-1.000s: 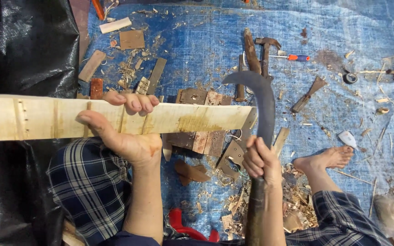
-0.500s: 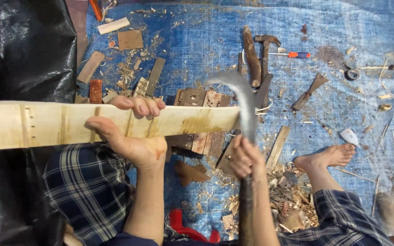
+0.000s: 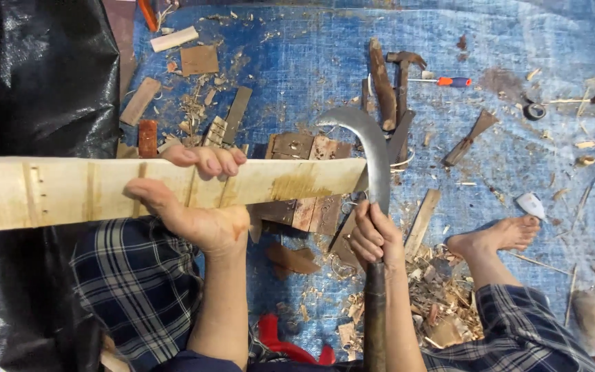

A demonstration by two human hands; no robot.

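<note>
Two bare hands were busy over a blue tarp on the floor. Nearest the camera were the person's legs in checked trousers, and a bare foot rested on the tarp to the right. Wood chips lay in a heap between the legs.

The right hand was wrapped tight around the dark handle of a curved chopping knife. Its fingers were closed all the way around the handle. The grey blade pointed away from the person and hooked over to the left at its tip. The blade crossed the right end of a long pale plank and looked to be touching it.

The left hand held that plank near its middle. The thumb lay on the near side and the fingers curled over the far edge, pinching the wood. The plank ran flat from the left edge of the view to the blade. It had a yellow-brown stain near its right end.

Under the plank sat a brown wooden block. Farther off lay a hammer, a red-handled screwdriver and small offcuts of wood. Black plastic sheet covered the left side.
</note>
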